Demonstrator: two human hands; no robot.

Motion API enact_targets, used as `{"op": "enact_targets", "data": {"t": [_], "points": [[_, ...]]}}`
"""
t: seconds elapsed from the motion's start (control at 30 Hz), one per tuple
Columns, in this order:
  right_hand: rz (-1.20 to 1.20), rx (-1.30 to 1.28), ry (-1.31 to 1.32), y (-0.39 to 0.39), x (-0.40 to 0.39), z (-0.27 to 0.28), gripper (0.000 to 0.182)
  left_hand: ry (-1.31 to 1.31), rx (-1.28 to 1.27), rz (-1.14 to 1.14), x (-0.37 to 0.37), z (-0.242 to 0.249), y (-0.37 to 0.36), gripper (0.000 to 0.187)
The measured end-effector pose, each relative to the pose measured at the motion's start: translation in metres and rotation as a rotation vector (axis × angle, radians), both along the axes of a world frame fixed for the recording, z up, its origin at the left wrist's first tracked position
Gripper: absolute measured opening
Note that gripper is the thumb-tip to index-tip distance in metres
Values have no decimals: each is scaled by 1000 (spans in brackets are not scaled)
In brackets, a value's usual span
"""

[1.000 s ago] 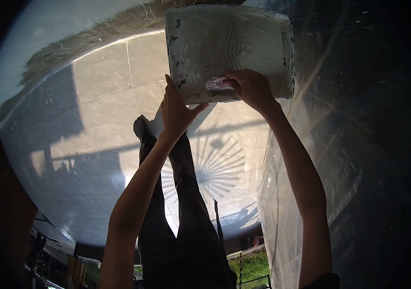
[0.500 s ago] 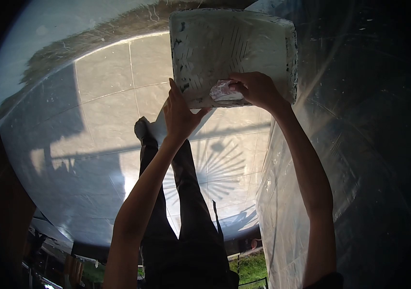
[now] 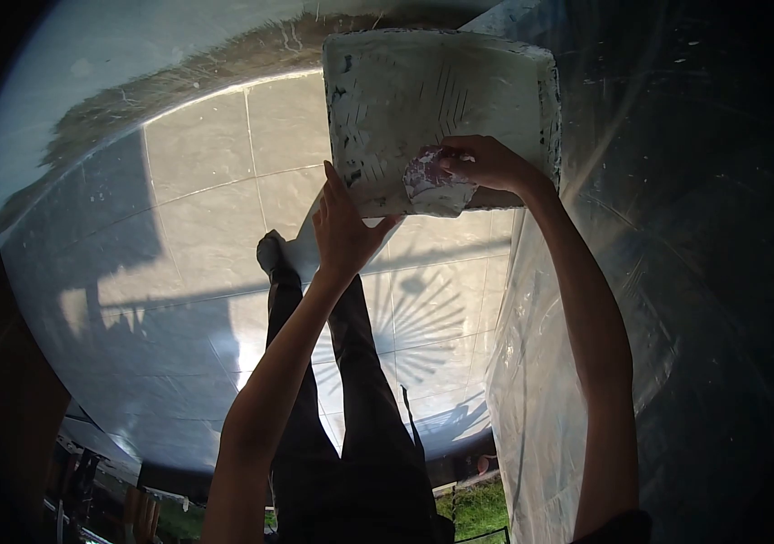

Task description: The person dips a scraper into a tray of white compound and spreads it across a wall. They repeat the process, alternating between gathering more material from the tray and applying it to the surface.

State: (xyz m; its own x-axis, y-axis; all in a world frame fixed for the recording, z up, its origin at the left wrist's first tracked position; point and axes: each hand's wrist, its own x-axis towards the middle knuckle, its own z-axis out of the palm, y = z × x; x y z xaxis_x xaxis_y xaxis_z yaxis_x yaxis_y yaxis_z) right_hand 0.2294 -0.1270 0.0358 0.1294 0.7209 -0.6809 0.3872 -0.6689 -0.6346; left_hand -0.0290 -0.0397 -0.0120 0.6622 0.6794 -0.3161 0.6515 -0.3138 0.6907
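A paint tray (image 3: 496, 82), white inside with slanted ridges and dark chipped edges, is in front of me at the top of the view. My left hand (image 3: 348, 231) holds its near left corner, fingers up along the side and thumb along the near edge. Between the thumb and fingers of my right hand (image 3: 491, 168) is a flat pinkish piece (image 3: 428, 179) smeared with white; its exact kind I cannot tell. This piece lies over the tray's near edge, its lower end reaching the rim.
Pale tiles (image 3: 206, 136) cover the floor, crossed by shadows. Clear plastic sheeting (image 3: 550, 381) hangs along the right. A grey-painted wall (image 3: 52, 100) with a darker ragged band curves at upper left. My legs (image 3: 351, 363) are below, with grass (image 3: 478, 510) behind them.
The pinkish piece has turned to show more of its flat face and moved down over the tray's near edge. Tray and hands sit slightly lower in view.
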Motion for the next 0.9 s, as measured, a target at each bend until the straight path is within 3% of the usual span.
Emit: {"op": "enact_targets", "data": {"t": [0.2,0.47,0.67,0.9], "points": [[-194,66,25,-11,2,7,34,-30,27,-9,-1,0,0,131],[-492,63,126,-5,-9,50,36,-20,21,-70,-12,14,18,117],[-571,110,137,11,-4,102,33,-151,31,-21,-11,62,50,103],[-770,459,195,46,-12,195,32,-393,205,0,-6,157,111,77]]}}
